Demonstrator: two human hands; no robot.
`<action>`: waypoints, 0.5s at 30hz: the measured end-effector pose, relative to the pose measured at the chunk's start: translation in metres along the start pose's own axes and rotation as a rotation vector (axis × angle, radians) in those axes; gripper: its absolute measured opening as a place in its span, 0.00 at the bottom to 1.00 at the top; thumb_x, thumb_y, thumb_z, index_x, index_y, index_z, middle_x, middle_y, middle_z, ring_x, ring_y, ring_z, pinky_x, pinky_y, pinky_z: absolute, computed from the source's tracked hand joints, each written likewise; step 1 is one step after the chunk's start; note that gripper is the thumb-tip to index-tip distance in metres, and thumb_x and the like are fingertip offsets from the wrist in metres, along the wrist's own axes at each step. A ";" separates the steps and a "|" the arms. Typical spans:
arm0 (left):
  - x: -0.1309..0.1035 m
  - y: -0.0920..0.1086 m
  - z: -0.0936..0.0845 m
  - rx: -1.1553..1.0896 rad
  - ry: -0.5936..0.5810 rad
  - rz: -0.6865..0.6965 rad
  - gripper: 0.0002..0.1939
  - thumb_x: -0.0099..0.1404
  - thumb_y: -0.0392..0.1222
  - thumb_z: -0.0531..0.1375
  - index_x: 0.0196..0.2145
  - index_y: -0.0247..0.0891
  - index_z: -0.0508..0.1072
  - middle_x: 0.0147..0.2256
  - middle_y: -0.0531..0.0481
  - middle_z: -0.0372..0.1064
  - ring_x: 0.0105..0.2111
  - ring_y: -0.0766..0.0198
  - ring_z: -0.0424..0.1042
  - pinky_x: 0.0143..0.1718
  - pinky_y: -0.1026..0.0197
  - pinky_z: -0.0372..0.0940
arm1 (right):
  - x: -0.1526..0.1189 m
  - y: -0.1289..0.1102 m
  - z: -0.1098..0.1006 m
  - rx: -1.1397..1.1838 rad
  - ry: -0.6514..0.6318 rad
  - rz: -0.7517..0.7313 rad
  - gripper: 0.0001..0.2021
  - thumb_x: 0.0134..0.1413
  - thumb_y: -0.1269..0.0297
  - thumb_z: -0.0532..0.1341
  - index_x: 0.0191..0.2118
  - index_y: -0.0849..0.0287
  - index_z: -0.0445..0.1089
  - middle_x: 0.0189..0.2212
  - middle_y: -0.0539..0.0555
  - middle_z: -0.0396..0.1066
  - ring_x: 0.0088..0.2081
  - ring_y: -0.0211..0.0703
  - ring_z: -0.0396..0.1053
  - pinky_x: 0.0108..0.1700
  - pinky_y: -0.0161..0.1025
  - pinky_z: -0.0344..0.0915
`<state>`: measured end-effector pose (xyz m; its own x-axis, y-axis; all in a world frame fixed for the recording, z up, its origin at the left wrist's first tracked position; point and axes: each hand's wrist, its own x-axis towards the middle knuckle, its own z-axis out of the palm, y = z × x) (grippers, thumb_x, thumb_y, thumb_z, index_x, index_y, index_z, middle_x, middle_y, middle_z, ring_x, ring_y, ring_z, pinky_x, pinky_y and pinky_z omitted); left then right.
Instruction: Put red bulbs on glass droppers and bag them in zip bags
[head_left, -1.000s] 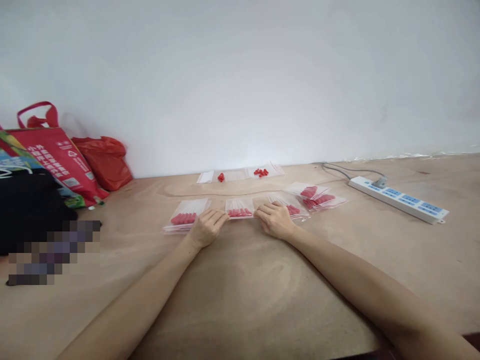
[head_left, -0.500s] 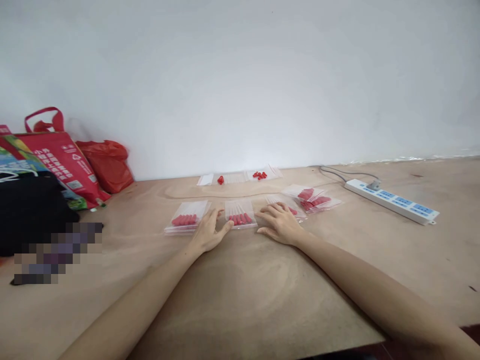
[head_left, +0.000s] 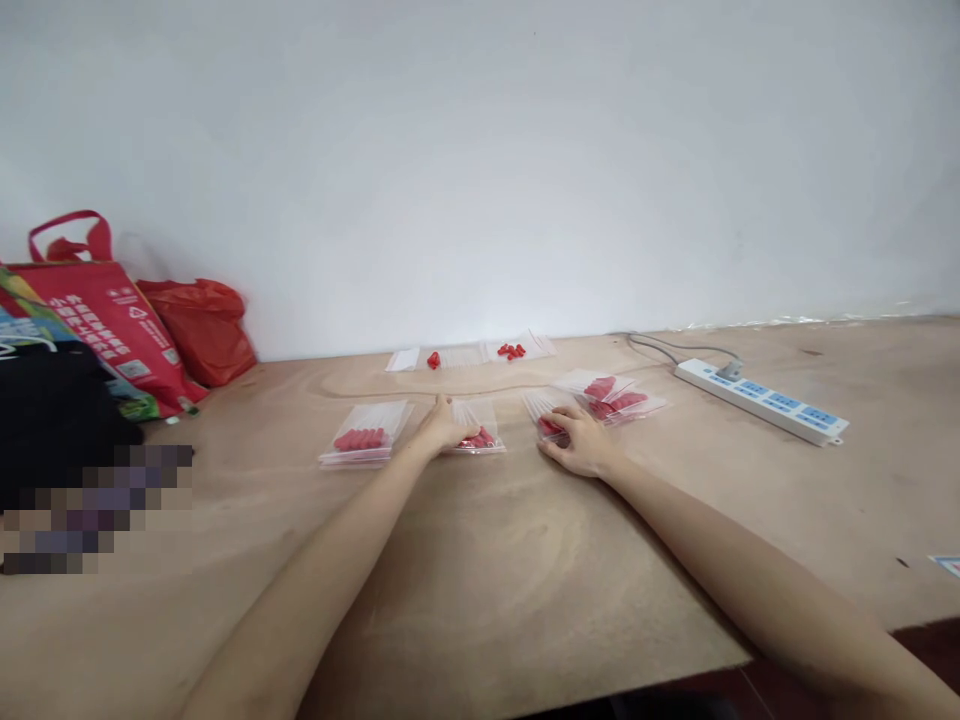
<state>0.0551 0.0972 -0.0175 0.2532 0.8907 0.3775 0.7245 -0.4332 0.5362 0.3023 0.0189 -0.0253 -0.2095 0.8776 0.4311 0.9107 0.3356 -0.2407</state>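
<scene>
My left hand (head_left: 442, 428) rests on the left part of the middle clear bag (head_left: 480, 440), which has red pieces inside; its thumb and fingers are spread apart. My right hand (head_left: 583, 442) lies over a clear bag with red pieces (head_left: 547, 405), its fingers curved on it; whether they pinch the bag is hard to tell. Left of my left hand is a stack of bags with red pieces (head_left: 362, 438). Just beyond my right hand, more filled bags (head_left: 619, 398) overlap in a loose pile.
Near the wall lie flat bags (head_left: 465, 357) with loose red pieces (head_left: 511, 351) on them. A white power strip (head_left: 761, 400) with a plugged cable is at the right. Red bags (head_left: 199, 325) and a black item (head_left: 64, 420) stand at the left.
My left hand has moved onto the middle bag, covering its left part. My right hand has shifted right, onto the bag beside the pile. The view has turned slightly.
</scene>
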 end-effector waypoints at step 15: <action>-0.030 -0.045 -0.119 -0.389 0.164 -0.578 0.27 0.50 0.27 0.62 0.47 0.28 0.56 0.22 0.51 0.67 0.17 0.66 0.69 0.21 0.63 0.67 | 0.011 -0.045 0.016 0.134 -0.136 -0.194 0.21 0.53 0.55 0.52 0.52 0.54 0.62 0.50 0.55 0.62 0.51 0.48 0.58 0.50 0.45 0.56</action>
